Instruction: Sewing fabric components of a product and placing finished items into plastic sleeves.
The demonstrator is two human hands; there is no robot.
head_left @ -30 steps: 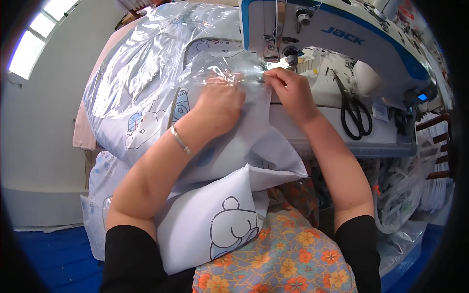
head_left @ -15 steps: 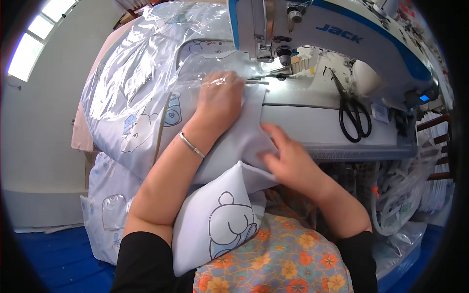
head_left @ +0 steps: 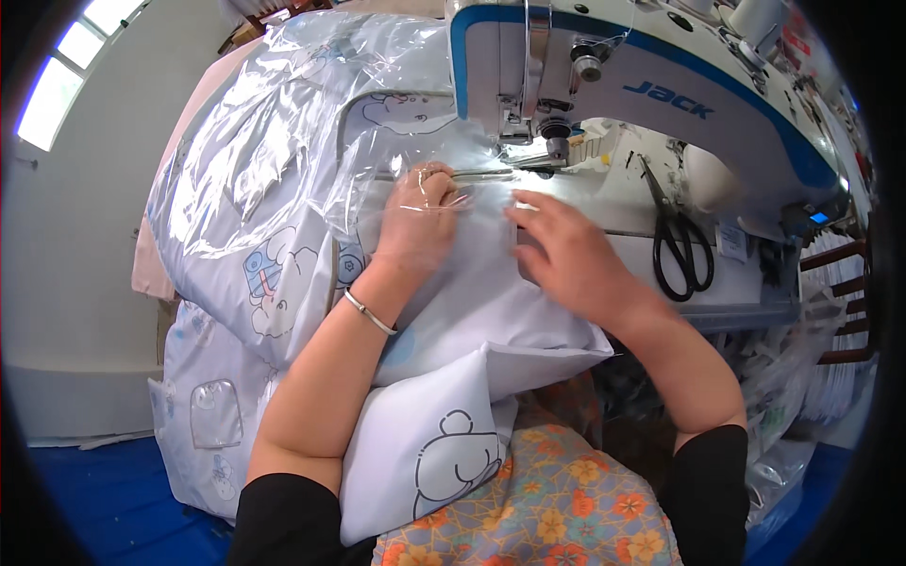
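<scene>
A printed white fabric piece [head_left: 472, 292], padded-looking and overlaid in part by clear plastic film [head_left: 321, 123], lies over the sewing bed. My left hand [head_left: 417, 222] is closed on the fabric near a grey piped edge, and film covers some of its fingers. At the fabric's right edge, my right hand [head_left: 571, 259] has its fingers stretched out and its thumb apart, the fingertips touching the cloth. Just beyond both hands is the needle and presser foot area of a white and blue sewing machine [head_left: 651, 90]. A folded corner with a bear drawing [head_left: 425, 453] rests against my lap.
Black-handled scissors [head_left: 681, 241] lie on the machine bed to the right. More printed fabric [head_left: 203, 424] hangs at the left. A floral apron [head_left: 557, 491] covers my lap. Clear plastic [head_left: 788, 406] bunches at the lower right, beside a wooden chair [head_left: 845, 302].
The fabric's piped edge has shifted a little in view. My right hand has moved up along the fabric's right edge, toward the presser foot. My left hand keeps its grip.
</scene>
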